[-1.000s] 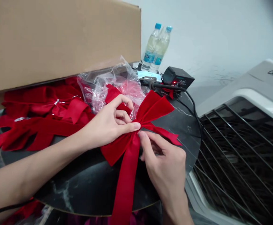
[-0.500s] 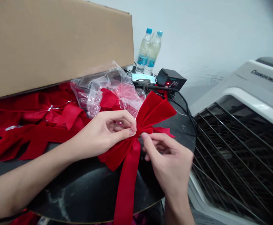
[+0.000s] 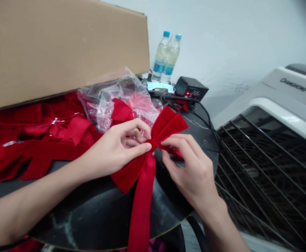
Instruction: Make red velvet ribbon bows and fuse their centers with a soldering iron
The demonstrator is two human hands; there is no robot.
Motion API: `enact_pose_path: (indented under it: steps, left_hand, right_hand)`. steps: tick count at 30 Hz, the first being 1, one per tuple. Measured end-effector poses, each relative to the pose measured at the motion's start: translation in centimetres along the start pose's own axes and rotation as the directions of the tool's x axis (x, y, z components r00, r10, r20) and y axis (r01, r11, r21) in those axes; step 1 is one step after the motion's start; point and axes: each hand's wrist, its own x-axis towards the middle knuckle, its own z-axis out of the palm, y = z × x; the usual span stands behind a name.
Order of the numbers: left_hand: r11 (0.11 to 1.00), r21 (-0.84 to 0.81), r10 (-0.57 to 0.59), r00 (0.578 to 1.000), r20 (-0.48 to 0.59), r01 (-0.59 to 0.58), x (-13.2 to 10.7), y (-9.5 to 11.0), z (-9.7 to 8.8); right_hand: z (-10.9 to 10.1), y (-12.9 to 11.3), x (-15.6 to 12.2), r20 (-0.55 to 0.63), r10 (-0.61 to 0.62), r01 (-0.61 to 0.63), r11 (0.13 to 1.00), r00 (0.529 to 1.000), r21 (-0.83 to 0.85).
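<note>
A red velvet bow (image 3: 129,175) is held up over the round black table, one loop toward the upper right, another toward the lower left, and a long ribbon tail hanging past the table's front edge. My left hand (image 3: 118,145) pinches the bow's gathered middle between thumb and fingers from the left. On the other side, my right hand (image 3: 192,161) has its thumb and forefinger at the right of the knot, closed on the red ribbon there. Its other fingers are curled and partly hidden.
Red bows (image 3: 45,133) lie piled at left beside a clear plastic bag (image 3: 103,101). Behind stands a cardboard box (image 3: 69,49). Two water bottles (image 3: 159,57), a face mask (image 3: 160,86) and a black control box (image 3: 191,89) with a cable sit at the back. An air cooler (image 3: 268,147) stands at right.
My right hand has shifted up and turned, its forefinger now above its thumb beside the knot. The upper loop is narrower and tilted. My left hand keeps its pinch.
</note>
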Motion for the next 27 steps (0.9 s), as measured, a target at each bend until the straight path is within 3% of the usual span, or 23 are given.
enact_pose_path:
  steps: [4, 11, 17, 23, 27]
  left_hand:
    - [0.999, 0.041, -0.011, 0.999, -0.042, 0.013, 0.0, -0.2, 0.1]
    - [0.994, 0.095, -0.039, 0.996, -0.077, 0.046, -0.1, -0.3, 0.1]
    - [0.997, 0.056, -0.050, 0.996, -0.079, 0.055, -0.1, 0.0, 0.1]
    - [0.975, -0.163, -0.165, 0.984, -0.063, 0.153, 0.1, -0.3, -0.1]
    - [0.871, -0.398, -0.301, 0.953, 0.031, 0.288, 0.2, -0.2, -0.1]
  right_hand:
    - [0.5, -0.1, -0.3, 0.014, 0.042, -0.041, 0.997, 0.999, -0.068]
    - [0.3, 0.4, 0.0, 0.119, -0.014, 0.050, 0.952, 0.993, -0.303]
    - [0.7, 0.3, 0.6, 0.063, -0.078, 0.089, 0.975, 0.995, -0.204]
    - [0.6, 0.1, 1.0, 0.052, -0.136, 0.143, 0.971, 0.989, -0.189]
    - [0.1, 0.5, 1.3, 0.020, -0.278, 0.276, 0.936, 0.960, -0.220]
